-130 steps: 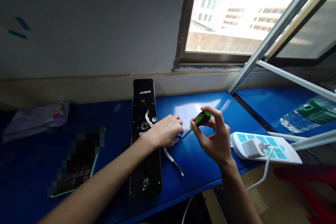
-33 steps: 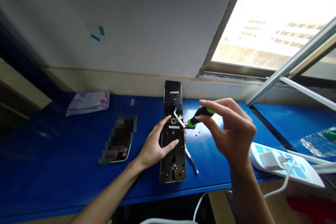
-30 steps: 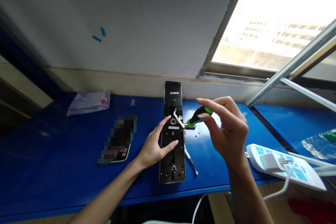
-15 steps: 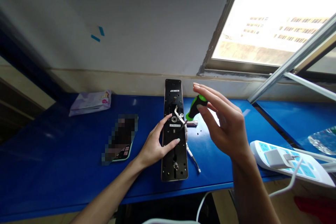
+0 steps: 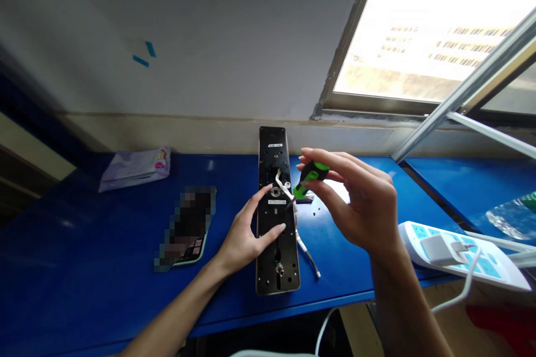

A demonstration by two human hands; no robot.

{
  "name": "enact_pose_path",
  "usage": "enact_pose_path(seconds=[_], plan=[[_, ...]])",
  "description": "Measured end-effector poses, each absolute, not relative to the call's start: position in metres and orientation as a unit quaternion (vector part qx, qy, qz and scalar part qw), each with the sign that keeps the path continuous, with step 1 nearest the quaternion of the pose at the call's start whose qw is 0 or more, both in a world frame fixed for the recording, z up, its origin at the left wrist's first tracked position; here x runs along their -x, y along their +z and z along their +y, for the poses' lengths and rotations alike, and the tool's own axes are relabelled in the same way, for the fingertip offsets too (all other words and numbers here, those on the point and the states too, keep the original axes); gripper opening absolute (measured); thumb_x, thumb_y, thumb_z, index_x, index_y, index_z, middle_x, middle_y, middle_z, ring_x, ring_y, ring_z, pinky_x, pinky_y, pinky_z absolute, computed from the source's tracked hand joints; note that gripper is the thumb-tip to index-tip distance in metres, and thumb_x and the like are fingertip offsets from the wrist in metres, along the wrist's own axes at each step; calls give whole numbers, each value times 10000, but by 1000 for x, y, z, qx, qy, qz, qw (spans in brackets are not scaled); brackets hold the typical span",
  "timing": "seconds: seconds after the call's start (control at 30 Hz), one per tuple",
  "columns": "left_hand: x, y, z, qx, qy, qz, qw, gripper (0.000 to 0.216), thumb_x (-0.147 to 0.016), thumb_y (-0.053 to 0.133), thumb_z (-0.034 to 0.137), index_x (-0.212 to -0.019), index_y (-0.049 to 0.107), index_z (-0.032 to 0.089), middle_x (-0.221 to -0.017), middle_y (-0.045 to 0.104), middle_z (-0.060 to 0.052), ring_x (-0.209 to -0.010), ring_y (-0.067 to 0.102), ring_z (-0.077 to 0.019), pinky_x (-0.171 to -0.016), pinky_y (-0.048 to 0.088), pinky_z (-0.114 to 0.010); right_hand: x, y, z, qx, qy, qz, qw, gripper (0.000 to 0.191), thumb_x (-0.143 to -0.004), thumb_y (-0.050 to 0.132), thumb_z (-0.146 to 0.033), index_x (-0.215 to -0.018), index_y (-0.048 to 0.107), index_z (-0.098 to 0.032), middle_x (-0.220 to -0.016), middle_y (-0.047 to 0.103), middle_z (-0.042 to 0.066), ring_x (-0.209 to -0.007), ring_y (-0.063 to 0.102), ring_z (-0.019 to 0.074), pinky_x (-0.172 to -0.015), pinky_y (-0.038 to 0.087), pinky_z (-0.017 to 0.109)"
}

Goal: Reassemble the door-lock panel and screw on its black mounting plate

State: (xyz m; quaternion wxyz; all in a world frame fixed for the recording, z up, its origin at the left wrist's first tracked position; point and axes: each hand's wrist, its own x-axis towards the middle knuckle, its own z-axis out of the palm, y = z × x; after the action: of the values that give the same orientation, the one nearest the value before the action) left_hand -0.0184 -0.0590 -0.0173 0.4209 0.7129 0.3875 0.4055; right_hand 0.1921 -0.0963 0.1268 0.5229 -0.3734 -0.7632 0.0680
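Observation:
A long black door lock panel [image 5: 278, 245] lies upright in view on the blue table, its back face up, with holes, a threaded post and white labels. My left hand [image 5: 245, 228] rests on its left side, thumb and index finger spread apart on the surface. My right hand [image 5: 360, 195] pinches a green-and-black screwdriver [image 5: 312, 175] by the handle. The screwdriver's shaft slants down-left to the panel's right half, just right of the lower label; whether the tip sits on a screw is too small to tell. A white-wrapped cable [image 5: 301, 242] trails off the panel's right side.
A phone [image 5: 188, 228] and a lilac packet [image 5: 136, 167] lie on the blue table [image 5: 234, 301] to the left. Tiny dark bits [image 5: 315, 213] lie right of the panel. A power strip [image 5: 464, 256] with a plugged charger sits at the right edge, near a metal frame [image 5: 444, 106].
My right hand has turned, its fingers closing further round the screwdriver handle, which leans lower now. My left hand stays on the panel. The whole view has shifted slightly.

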Motion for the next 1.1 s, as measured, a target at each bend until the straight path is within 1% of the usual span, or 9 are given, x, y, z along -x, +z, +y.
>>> enact_pose_path(seconds=[0.13,0.3,0.4,0.5,0.7,0.8,0.9,1.03,1.1], plan=[[18,-18,-59,-712,412,387,417,784,-904,798,459,-1592,449,322,-1611,558,-108,-1481,554,-347,-1262,427,-579,-191,125,-95,412,-24,-727,549,312,-900,850,-253,-1207,810,-298,-910,697,22,-793,710,174,-687,652,329],[18,-17,-59,-713,410,387,417,786,-903,802,441,-1592,441,325,-1618,553,-110,-1494,541,-341,-1268,419,-578,-196,125,-98,357,129,-768,517,526,-1038,600,-113,-1519,607,-327,-1458,705,69,-1328,691,258,-1022,656,451],[18,-18,-59,-713,410,390,413,786,-901,802,461,-1590,446,334,-1619,555,-95,-1484,552,-343,-1260,431,-569,-199,124,-98,340,87,-760,548,480,-936,780,-113,-1364,738,-325,-1136,795,43,-979,781,208,-813,684,373],[19,-19,-58,-711,410,389,417,801,-899,805,467,-1599,438,338,-1615,561,-96,-1466,572,-347,-1249,446,-565,-198,122,-96,371,7,-726,578,398,-832,906,-182,-1196,821,-320,-858,688,-3,-718,675,156,-618,611,318],[19,-20,-58,-711,410,390,418,777,-912,796,452,-1593,445,327,-1621,551,-98,-1492,542,-338,-1267,422,-558,-198,120,-98,337,133,-772,523,594,-1028,591,-82,-1563,555,-340,-1449,710,77,-1289,716,259,-1011,660,450],[19,-20,-58,-714,410,387,415,783,-910,798,451,-1596,442,327,-1631,539,-99,-1507,521,-341,-1273,409,-566,-196,118,-98,349,88,-752,552,503,-948,751,-101,-1391,716,-336,-1146,776,53,-997,778,221,-823,689,391],[19,-20,-59,-711,408,388,420,790,-900,806,456,-1593,446,333,-1611,559,-97,-1484,544,-345,-1260,425,-569,-196,116,-96,404,19,-705,583,385,-855,888,-207,-1215,804,-313,-899,654,12,-794,692,186,-682,658,360],[19,-18,-59,-706,406,395,424,796,-890,812,463,-1590,452,346,-1609,563,-85,-1492,533,-349,-1264,420,-567,-200,115,-95,376,93,-737,554,449,-1045,606,-170,-1468,651,-314,-1376,708,95,-1253,706,272,-1002,648,483],[19,-18,-59,-707,406,395,424,798,-888,813,463,-1591,453,346,-1613,559,-84,-1495,530,-353,-1266,416,-568,-201,115,-97,340,129,-754,548,512,-1055,548,-113,-1517,603,-327,-1454,696,84,-1306,700,275,-1028,642,487]])
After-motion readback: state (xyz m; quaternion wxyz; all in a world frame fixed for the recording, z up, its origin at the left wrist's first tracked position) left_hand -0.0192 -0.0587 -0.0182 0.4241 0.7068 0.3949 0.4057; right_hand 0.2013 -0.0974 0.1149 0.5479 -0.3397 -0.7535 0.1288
